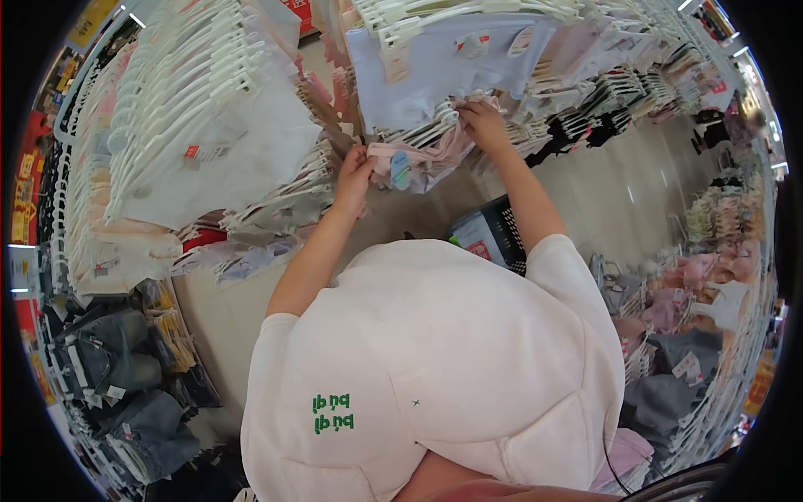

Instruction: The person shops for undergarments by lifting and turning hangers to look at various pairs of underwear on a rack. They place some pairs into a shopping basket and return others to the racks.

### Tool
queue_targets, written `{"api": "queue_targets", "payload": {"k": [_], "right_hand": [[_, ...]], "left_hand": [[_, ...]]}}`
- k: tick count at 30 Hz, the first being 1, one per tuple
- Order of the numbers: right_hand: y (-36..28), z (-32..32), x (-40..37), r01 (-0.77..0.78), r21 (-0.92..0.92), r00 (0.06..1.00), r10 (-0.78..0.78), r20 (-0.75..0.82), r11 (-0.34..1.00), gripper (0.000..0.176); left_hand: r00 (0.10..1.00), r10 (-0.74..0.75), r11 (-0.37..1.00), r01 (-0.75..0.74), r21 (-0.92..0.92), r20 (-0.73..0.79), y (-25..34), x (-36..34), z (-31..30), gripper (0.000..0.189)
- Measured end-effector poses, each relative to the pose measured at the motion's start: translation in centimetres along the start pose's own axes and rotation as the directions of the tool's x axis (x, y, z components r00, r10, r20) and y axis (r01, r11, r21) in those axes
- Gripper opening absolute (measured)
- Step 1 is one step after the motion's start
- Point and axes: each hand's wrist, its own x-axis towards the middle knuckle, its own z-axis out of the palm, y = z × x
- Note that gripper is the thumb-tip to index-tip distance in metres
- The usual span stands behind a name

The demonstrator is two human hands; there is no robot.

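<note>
I look down over my white T-shirt at a shop rack of garments on white hangers. My left hand (355, 171) grips the left end of a pale pink garment (422, 159) that carries a round blue tag (401, 169). My right hand (483, 124) holds the same garment's upper right part, next to a white hanger (435, 132) on the rack. Above it hangs a light blue top (435, 71) with a red tag.
White tops (226, 125) on hangers fill the rack at left; dark and grey garments (125, 376) hang lower left. A black basket (493, 234) stands on the beige floor (619, 188). Pink and grey garments (686, 318) line the right rack.
</note>
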Motion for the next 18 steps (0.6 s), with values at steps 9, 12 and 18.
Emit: {"api": "queue_targets", "payload": {"k": [9, 12, 18], "right_hand": [[0.1, -5.2, -0.2, 0.013, 0.051, 0.999, -0.014, 0.033, 0.999, 0.020], [0.4, -5.7, -0.3, 0.007, 0.131, 0.999, -0.013, 0.040, 0.991, 0.018], [-0.7, -7.6, -1.3, -0.523, 0.476, 0.841, 0.338, 0.423, 0.707, 0.017]], "left_hand": [[0.978, 0.189, 0.971, -0.172, 0.164, -0.089, -0.3, 0.3, -2.5, 0.013], [0.956, 0.259, 0.948, -0.226, 0.225, -0.134, -0.4, 0.6, -2.6, 0.014], [0.924, 0.334, 0.914, -0.269, 0.304, -0.187, 0.1, 0.9, -2.6, 0.014]]}}
